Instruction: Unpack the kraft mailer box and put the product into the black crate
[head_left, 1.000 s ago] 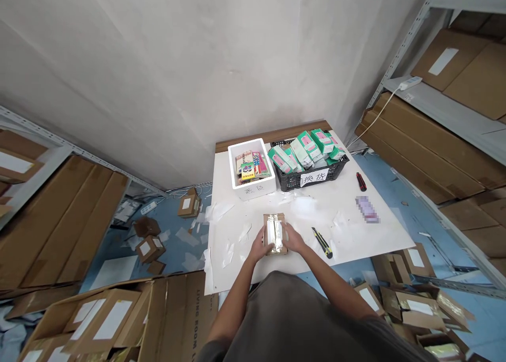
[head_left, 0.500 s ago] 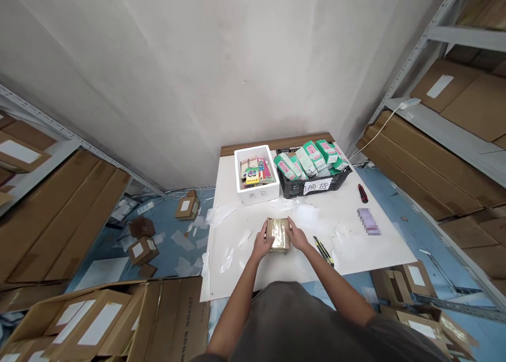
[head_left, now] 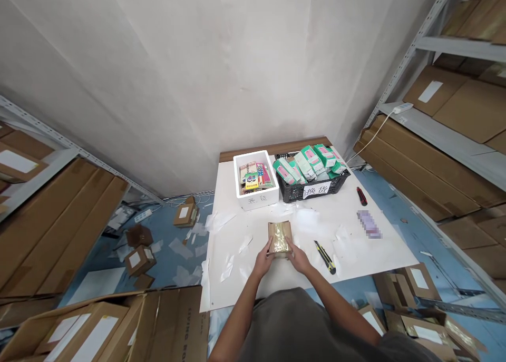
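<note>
Between my two hands is a small cardboard box point(head_left: 280, 230) with shiny clear tape across its top, over the front part of the white table point(head_left: 272, 280). My left hand point(head_left: 264, 257) grips its left near corner, and my right hand point(head_left: 297, 256) grips the right near corner. Fingers of both hands curl round the sides, partly hidden by the box. A yellow and black utility knife point(head_left: 324, 257) lies on the table to the right of my right hand. Scraps of white paper or film point(head_left: 227, 267) lie left of my left hand.
At the back stand a white foam box point(head_left: 259, 199) of packets and a black crate point(head_left: 292, 194) of green-and-white cartons. A red utility knife point(head_left: 361, 196) lies at the right. Shelves point(head_left: 454, 48) and a large carton point(head_left: 174, 325) flank the table; loose boxes point(head_left: 138, 254) litter the floor.
My hands have slid from the sides of the box to its near corners, and the box appears tilted a little differently. The whole view has shifted slightly; other things on the table stay put.
</note>
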`<action>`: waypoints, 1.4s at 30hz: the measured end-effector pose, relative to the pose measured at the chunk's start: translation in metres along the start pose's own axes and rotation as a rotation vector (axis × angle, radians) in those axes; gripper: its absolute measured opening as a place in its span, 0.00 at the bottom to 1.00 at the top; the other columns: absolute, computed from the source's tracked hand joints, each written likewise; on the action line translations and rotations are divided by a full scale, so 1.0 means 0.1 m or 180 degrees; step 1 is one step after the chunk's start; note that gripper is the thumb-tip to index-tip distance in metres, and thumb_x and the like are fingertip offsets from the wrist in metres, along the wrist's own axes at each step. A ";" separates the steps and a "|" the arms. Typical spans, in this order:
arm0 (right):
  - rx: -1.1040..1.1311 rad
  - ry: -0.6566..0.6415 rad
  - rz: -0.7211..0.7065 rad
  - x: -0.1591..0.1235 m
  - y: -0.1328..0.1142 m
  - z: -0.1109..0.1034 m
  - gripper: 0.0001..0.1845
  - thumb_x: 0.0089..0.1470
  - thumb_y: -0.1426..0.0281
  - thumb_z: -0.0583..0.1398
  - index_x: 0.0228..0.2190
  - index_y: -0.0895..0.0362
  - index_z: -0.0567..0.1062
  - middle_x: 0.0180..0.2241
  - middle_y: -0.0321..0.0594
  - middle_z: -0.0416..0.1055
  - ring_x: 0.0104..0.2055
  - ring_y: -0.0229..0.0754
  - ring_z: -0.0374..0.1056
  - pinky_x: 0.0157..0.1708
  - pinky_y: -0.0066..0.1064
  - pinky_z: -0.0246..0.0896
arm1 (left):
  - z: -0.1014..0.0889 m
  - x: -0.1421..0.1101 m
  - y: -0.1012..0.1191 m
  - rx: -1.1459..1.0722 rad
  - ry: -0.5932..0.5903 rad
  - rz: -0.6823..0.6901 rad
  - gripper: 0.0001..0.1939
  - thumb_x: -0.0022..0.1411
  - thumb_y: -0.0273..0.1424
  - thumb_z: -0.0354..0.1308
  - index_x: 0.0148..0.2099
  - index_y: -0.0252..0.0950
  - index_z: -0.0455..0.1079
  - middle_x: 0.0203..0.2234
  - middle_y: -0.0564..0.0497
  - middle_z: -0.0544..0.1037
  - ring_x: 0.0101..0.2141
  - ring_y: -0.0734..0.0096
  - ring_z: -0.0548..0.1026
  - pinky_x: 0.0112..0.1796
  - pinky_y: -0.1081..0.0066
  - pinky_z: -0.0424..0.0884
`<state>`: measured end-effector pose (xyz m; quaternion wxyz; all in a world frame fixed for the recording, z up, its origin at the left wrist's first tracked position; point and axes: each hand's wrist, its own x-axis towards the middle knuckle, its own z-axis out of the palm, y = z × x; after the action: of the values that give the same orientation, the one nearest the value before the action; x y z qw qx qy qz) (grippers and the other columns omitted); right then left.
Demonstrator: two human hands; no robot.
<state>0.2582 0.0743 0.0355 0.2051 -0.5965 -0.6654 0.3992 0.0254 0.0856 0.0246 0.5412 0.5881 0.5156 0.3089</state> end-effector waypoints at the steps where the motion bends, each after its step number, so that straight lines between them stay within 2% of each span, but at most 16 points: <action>1: -0.0018 0.0123 0.0084 0.04 -0.03 -0.05 0.42 0.63 0.70 0.54 0.74 0.45 0.48 0.59 0.41 0.74 0.58 0.51 0.73 0.57 0.41 0.67 | -0.04 0.05 0.05 -0.0028 0.0045 -0.0055 0.41 0.68 0.43 0.56 0.77 0.48 0.45 0.65 0.45 0.71 0.57 0.56 0.76 0.57 0.53 0.72; 4: 0.0067 0.0412 0.0167 0.29 -0.16 -0.27 0.38 0.67 0.65 0.52 0.74 0.47 0.47 0.55 0.42 0.78 0.56 0.51 0.75 0.55 0.40 0.68 | -0.19 0.26 0.19 -0.0151 0.0500 -0.0096 0.44 0.69 0.45 0.56 0.78 0.44 0.41 0.59 0.42 0.77 0.60 0.56 0.73 0.57 0.55 0.71; 7: 0.0099 0.0199 0.0226 0.55 -0.20 -0.35 0.36 0.67 0.65 0.53 0.73 0.46 0.52 0.60 0.40 0.75 0.58 0.50 0.73 0.56 0.39 0.67 | -0.23 0.41 0.16 -0.0232 0.0412 -0.0030 0.47 0.67 0.45 0.59 0.78 0.44 0.39 0.66 0.41 0.70 0.65 0.55 0.67 0.57 0.57 0.71; 9: -0.0103 -0.0178 0.0430 0.63 -0.13 -0.26 0.36 0.65 0.67 0.55 0.72 0.48 0.57 0.59 0.42 0.75 0.57 0.51 0.73 0.56 0.40 0.66 | -0.18 0.42 0.04 -0.0018 0.0225 -0.0251 0.48 0.64 0.44 0.61 0.78 0.43 0.41 0.67 0.42 0.68 0.65 0.53 0.68 0.57 0.56 0.71; 12: -0.0196 -0.0553 0.0622 0.57 0.04 -0.05 0.36 0.65 0.67 0.55 0.72 0.50 0.55 0.57 0.44 0.77 0.55 0.51 0.75 0.54 0.40 0.67 | -0.06 0.34 -0.19 0.0326 0.0115 -0.0685 0.46 0.64 0.43 0.60 0.77 0.43 0.45 0.65 0.43 0.71 0.61 0.50 0.72 0.59 0.52 0.68; 15: -0.0171 -0.0423 0.0530 0.45 0.19 0.09 0.35 0.68 0.64 0.53 0.72 0.48 0.54 0.61 0.42 0.73 0.59 0.49 0.72 0.56 0.40 0.66 | 0.01 0.25 -0.33 0.0448 0.0314 -0.0575 0.41 0.65 0.43 0.58 0.76 0.44 0.51 0.68 0.45 0.67 0.65 0.51 0.68 0.63 0.53 0.63; 18: -0.0374 -0.0203 0.0444 0.35 0.21 0.12 0.35 0.68 0.63 0.53 0.72 0.51 0.54 0.68 0.45 0.63 0.68 0.50 0.62 0.62 0.42 0.61 | -0.01 0.24 -0.33 0.0776 0.0491 -0.0463 0.41 0.63 0.43 0.61 0.74 0.42 0.55 0.74 0.42 0.54 0.70 0.47 0.59 0.64 0.51 0.61; 20: -0.0563 -0.0117 0.0385 0.31 0.18 0.09 0.36 0.67 0.62 0.55 0.72 0.51 0.54 0.72 0.46 0.56 0.72 0.52 0.55 0.65 0.44 0.57 | -0.08 0.30 -0.29 0.1072 0.0355 -0.0383 0.46 0.56 0.42 0.68 0.73 0.43 0.57 0.76 0.41 0.47 0.70 0.40 0.56 0.63 0.48 0.60; 23: -0.0748 -0.0035 0.0261 0.27 0.13 0.01 0.37 0.65 0.63 0.58 0.72 0.48 0.56 0.74 0.45 0.49 0.74 0.54 0.49 0.67 0.46 0.54 | -0.20 0.43 -0.20 0.1417 -0.0181 -0.0235 0.60 0.36 0.38 0.79 0.71 0.45 0.59 0.76 0.41 0.46 0.70 0.29 0.52 0.63 0.45 0.60; 25: -0.0814 0.0016 0.0220 0.24 0.11 -0.05 0.37 0.65 0.64 0.58 0.72 0.46 0.56 0.74 0.44 0.48 0.74 0.54 0.47 0.67 0.46 0.54 | -0.27 0.51 -0.16 0.1650 -0.0562 -0.0352 0.67 0.27 0.35 0.81 0.72 0.45 0.59 0.75 0.40 0.47 0.70 0.23 0.48 0.63 0.43 0.59; 27: -0.0854 0.0073 0.0242 0.21 0.16 -0.12 0.38 0.64 0.65 0.58 0.72 0.46 0.56 0.74 0.43 0.48 0.74 0.53 0.47 0.67 0.46 0.53 | -0.30 0.57 -0.14 0.1883 -0.0817 -0.0526 0.71 0.24 0.35 0.81 0.73 0.45 0.56 0.76 0.39 0.45 0.70 0.20 0.48 0.62 0.42 0.60; 29: -0.0879 0.0183 0.0347 0.16 0.28 -0.20 0.37 0.64 0.66 0.58 0.71 0.47 0.56 0.74 0.44 0.48 0.74 0.53 0.46 0.68 0.46 0.51 | -0.31 0.60 -0.13 0.2083 -0.0873 -0.0664 0.73 0.26 0.35 0.80 0.75 0.45 0.52 0.76 0.39 0.42 0.70 0.21 0.50 0.61 0.43 0.60; 32: -0.0884 0.0493 0.0728 0.04 0.63 -0.33 0.36 0.63 0.67 0.58 0.70 0.50 0.59 0.72 0.46 0.53 0.73 0.53 0.48 0.69 0.46 0.50 | -0.31 0.62 -0.11 0.2364 -0.0842 -0.0795 0.74 0.30 0.36 0.79 0.77 0.46 0.44 0.76 0.40 0.40 0.70 0.25 0.51 0.63 0.44 0.59; 36: -0.0858 0.0831 0.1541 -0.22 1.17 -0.45 0.33 0.62 0.69 0.58 0.68 0.52 0.63 0.63 0.49 0.65 0.65 0.53 0.59 0.63 0.43 0.57 | -0.32 0.64 -0.06 0.2731 -0.1017 -0.0801 0.73 0.36 0.42 0.78 0.78 0.46 0.39 0.77 0.41 0.38 0.71 0.28 0.50 0.62 0.45 0.60; 39: -0.0862 0.0621 0.1972 -0.36 1.42 -0.44 0.31 0.63 0.69 0.57 0.66 0.52 0.65 0.57 0.49 0.70 0.59 0.51 0.65 0.58 0.40 0.61 | -0.34 0.64 0.03 0.2989 -0.1119 -0.0844 0.71 0.39 0.46 0.77 0.78 0.47 0.39 0.77 0.41 0.35 0.71 0.28 0.49 0.61 0.44 0.61; 42: -0.1087 0.0422 0.2200 -0.37 1.50 -0.38 0.29 0.64 0.70 0.57 0.65 0.51 0.66 0.58 0.49 0.69 0.60 0.51 0.64 0.56 0.37 0.61 | -0.33 0.61 0.16 0.3227 -0.1196 -0.0945 0.72 0.42 0.50 0.75 0.78 0.49 0.34 0.77 0.44 0.32 0.71 0.29 0.48 0.61 0.46 0.63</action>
<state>0.3886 0.0455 -0.0507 -0.0011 -0.8355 -0.4674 0.2889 0.0165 0.1551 0.0354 0.3110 0.7407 0.5716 -0.1673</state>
